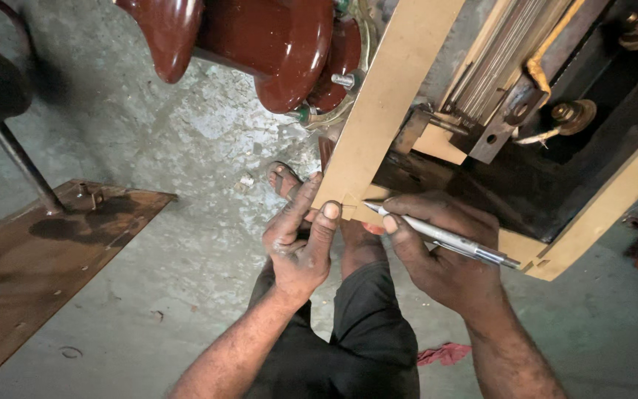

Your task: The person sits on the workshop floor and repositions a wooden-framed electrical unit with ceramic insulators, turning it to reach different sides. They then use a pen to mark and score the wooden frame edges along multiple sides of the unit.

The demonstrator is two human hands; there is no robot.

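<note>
A long tan pressboard strip [393, 96] runs from the top down to a corner joint, where it meets a second tan strip [614, 203] along the machine's lower edge. My left hand [300, 240] pinches the lower end of the long strip, thumb on its face. My right hand [441, 251] holds a silver pen [444, 236] with its tip touching the strip near the corner notch.
A dark metal machine body [555, 125] with bolts and brackets fills the upper right. Glossy brown ceramic insulators [267, 44] hang at the top. A rusty metal plate [38, 258] lies on the concrete floor at left. My legs and sandalled foot [283, 179] are below. A red rag [444, 355] lies nearby.
</note>
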